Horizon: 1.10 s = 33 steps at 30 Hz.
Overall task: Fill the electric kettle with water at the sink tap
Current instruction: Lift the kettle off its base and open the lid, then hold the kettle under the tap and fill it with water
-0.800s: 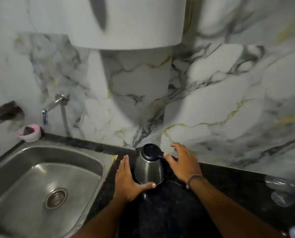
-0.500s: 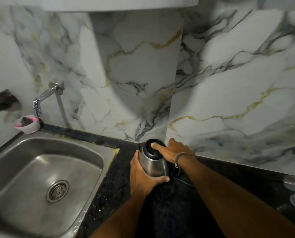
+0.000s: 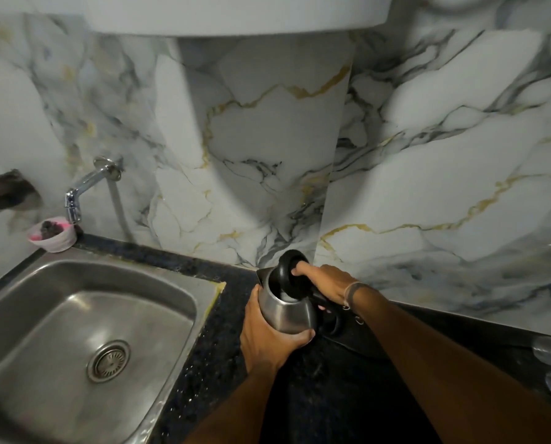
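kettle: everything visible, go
The kettle has a brushed steel body, a pointed spout facing the sink and a black handle. Its black lid is tipped up, open. It sits on the dark counter. The left hand cups the body; the right hand lifts the lid.

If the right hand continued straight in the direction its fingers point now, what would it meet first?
The right hand points left and away, fingers already on the raised black lid of the kettle. Going on, it would likely push the lid first; beyond it stands the marble wall, though depth is unclear.
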Motion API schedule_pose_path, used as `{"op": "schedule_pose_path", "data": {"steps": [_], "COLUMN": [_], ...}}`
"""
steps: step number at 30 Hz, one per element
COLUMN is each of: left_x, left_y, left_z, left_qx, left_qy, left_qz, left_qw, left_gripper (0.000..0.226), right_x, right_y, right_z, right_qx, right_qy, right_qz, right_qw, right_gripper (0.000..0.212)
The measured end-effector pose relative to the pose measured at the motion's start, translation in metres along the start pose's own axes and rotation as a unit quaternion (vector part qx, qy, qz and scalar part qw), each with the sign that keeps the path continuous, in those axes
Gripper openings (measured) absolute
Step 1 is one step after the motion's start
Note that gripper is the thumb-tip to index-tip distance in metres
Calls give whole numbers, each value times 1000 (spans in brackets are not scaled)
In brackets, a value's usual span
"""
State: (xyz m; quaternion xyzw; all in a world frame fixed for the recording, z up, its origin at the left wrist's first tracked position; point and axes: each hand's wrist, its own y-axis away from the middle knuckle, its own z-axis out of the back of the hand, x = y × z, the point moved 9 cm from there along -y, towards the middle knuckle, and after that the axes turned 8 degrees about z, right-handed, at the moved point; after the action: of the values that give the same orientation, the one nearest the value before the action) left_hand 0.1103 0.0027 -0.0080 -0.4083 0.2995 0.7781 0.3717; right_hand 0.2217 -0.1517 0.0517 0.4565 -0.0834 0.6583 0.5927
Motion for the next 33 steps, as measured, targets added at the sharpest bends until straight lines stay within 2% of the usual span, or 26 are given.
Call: {"op": "schedule_pose_path", "data": {"steps": [3,8,11,15,18,21,22,24,26,28,31,33], "left_x": [-10,-22,-19,-1,25,68,83,105,124,119,79,47], "left_y": [8,22,24,15,-2,-29,-42,-68,-110,-155,-227,-263], "left_z": [25,84,128,200,246,297,315,350,397,436,464,465], "left_qx": [-10,-16,-12,-12,-25,-23,-14,0,-45,-103,-96,-72], "left_qy": [19,37,56,75,81,87,78,48,46,50,17,-9], "left_qz": [-6,-40,-60,-76,-69,-39,-28,-15,17,47,41,22], "left_qw": [1000,998,997,994,994,995,996,999,998,992,994,997], "left_gripper": [152,146,138,133,136,142,137,103,67,42,33,46], "right_x": [12,42,66,115,154,198,213,235,254,267,284,289], "right_y": [18,54,65,63,51,32,24,6,-15,-30,-58,-75], "right_z": [1,-18,-48,-104,-145,-189,-203,-228,-253,-273,-302,-315], "right_qx": [25,0,-10,-2,6,-18,-26,-33,-38,-40,-61,-81], "right_qy": [-128,-245,-279,-309,-298,-281,-276,-278,-291,-296,-304,-301], "right_qz": [41,66,72,93,109,111,110,103,89,73,41,27], "right_qw": [991,967,958,947,948,953,954,954,952,952,950,950], "right_gripper": [84,57,58,80,75,66,65,65,60,59,58,53]}}
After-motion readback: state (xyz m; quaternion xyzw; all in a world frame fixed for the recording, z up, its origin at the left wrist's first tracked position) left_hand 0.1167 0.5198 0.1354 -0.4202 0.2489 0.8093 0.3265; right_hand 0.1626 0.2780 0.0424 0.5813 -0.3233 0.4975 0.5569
